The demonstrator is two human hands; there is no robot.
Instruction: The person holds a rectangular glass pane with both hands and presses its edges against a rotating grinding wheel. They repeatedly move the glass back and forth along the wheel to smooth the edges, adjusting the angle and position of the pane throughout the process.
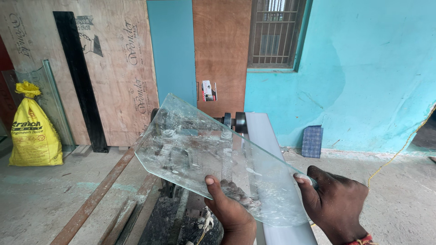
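The grip of both hands is clamped on one clear glass pane [213, 154], held tilted above a grinding machine [200, 181]. The left hand [229, 208] holds the near edge from below, its thumb lying on top of the glass and its fingers seen through it underneath. The right hand [334, 199] grasps the near right corner, fingers curled over the edge. The pane is smeared and spotted with white residue, and its far left corner is cut at an angle. Through the glass the machine's bolts and metal frame show. A long grey belt [265, 136] runs from far to near just under the right half of the pane, passing below the right hand. Rusty steel bars [97, 195] lie on the concrete floor [36, 204] to the left of the machine. Far left, a yellow sack [34, 131] stands on the floor against a curved glass sheet [52, 97]. Plywood boards [118, 59] and a black strip [79, 81] lean on the far wall. To the right, a small blue checked tile [312, 141] leans against the turquoise wall [372, 68], beneath a barred window [274, 31].
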